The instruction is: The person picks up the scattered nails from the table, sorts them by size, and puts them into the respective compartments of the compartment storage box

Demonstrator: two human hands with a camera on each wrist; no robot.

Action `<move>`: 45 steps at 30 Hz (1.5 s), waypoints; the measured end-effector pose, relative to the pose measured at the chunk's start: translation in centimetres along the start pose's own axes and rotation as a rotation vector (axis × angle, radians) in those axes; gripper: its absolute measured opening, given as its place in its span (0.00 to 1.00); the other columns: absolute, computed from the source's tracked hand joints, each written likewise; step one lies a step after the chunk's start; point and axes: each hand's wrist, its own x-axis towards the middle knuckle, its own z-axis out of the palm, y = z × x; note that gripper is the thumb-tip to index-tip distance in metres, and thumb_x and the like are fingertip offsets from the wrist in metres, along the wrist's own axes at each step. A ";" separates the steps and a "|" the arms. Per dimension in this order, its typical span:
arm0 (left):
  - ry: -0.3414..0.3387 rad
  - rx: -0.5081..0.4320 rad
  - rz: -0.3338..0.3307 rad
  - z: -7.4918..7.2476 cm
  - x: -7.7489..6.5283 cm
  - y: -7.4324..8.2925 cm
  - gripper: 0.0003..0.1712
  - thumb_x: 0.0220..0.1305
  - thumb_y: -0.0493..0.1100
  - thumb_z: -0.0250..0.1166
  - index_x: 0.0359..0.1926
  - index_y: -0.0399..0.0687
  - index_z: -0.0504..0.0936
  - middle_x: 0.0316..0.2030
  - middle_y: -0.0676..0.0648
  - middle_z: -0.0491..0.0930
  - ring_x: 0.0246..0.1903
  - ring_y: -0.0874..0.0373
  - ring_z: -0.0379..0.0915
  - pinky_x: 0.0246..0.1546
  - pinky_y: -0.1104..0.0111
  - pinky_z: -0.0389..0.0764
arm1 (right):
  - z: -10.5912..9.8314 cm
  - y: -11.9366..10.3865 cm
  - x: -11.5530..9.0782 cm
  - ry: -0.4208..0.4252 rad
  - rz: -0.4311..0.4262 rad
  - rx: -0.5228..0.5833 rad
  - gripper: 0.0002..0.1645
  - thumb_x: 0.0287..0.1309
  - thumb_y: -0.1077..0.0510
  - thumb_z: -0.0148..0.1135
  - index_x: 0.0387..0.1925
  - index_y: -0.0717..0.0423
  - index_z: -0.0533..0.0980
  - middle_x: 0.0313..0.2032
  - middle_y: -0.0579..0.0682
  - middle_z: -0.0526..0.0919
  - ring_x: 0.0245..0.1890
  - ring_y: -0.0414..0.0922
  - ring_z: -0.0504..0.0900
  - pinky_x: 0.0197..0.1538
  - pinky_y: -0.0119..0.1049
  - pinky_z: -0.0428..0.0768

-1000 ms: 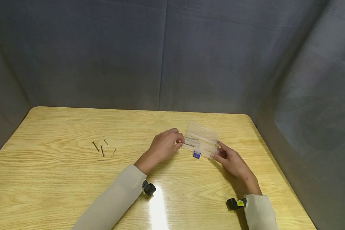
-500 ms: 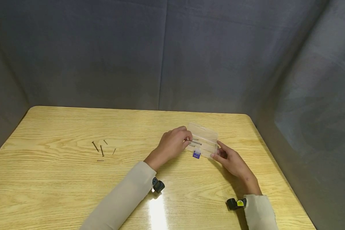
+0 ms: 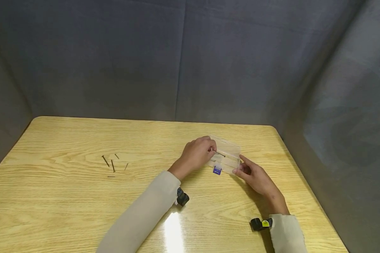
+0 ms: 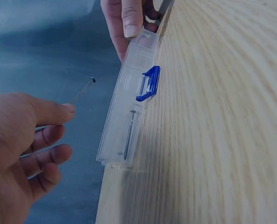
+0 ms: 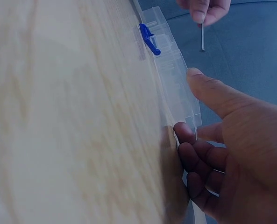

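Being clamped in the left grip [image 3: 197,151], a slim metal nail [image 4: 81,91] is being held above the open clear plastic box [image 4: 112,133], pinched by the right grip [image 3: 256,179]; at least one grey nail [image 4: 129,135] is lying inside, five loose dark nails [image 3: 113,166] unboxed on the wooden desk [image 3: 66,207].

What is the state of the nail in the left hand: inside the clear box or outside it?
Outside: in the left wrist view, the nail, pinched by the left hand, shows apart from the clear box.
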 end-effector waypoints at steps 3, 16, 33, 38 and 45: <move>-0.009 -0.012 -0.018 0.2 0.4 -0.2 0.02 0.71 0.46 0.68 0.39 0.56 0.85 0.32 0.57 0.74 0.31 0.62 0.70 0.30 0.67 0.72 | 0.1 0.0 0.0 -0.003 -0.002 0.004 0.47 0.70 0.45 0.65 0.77 0.66 0.57 0.44 0.52 0.77 0.42 0.47 0.73 0.44 0.37 0.70; -0.091 0.000 -0.035 0.2 0.2 -1.5 0.08 0.73 0.43 0.63 0.47 0.54 0.86 0.33 0.55 0.76 0.31 0.60 0.71 0.28 0.67 0.73 | 0.2 0.1 0.0 -0.015 0.019 0.014 0.49 0.69 0.42 0.64 0.78 0.64 0.56 0.44 0.52 0.76 0.43 0.48 0.72 0.46 0.40 0.70; -0.069 0.075 0.035 -2.9 -3.8 -3.8 0.06 0.73 0.48 0.64 0.43 0.55 0.86 0.25 0.59 0.73 0.23 0.63 0.68 0.20 0.69 0.67 | -0.1 0.1 0.0 -0.018 0.024 -0.021 0.50 0.70 0.41 0.63 0.78 0.64 0.55 0.45 0.52 0.76 0.43 0.48 0.72 0.46 0.42 0.70; -0.042 0.105 0.012 -4.5 -5.5 -4.8 0.06 0.73 0.48 0.64 0.42 0.55 0.86 0.26 0.59 0.73 0.23 0.63 0.68 0.20 0.68 0.68 | -0.2 0.1 0.1 -0.014 0.030 -0.028 0.50 0.70 0.40 0.63 0.78 0.63 0.56 0.44 0.52 0.76 0.43 0.48 0.72 0.46 0.43 0.69; 0.008 0.154 0.015 -6.8 -8.6 -6.8 0.08 0.73 0.46 0.63 0.42 0.52 0.87 0.28 0.58 0.75 0.24 0.63 0.67 0.20 0.69 0.68 | -0.4 0.0 -0.1 -0.006 0.033 -0.032 0.50 0.69 0.40 0.63 0.78 0.64 0.56 0.44 0.52 0.77 0.42 0.48 0.72 0.45 0.42 0.70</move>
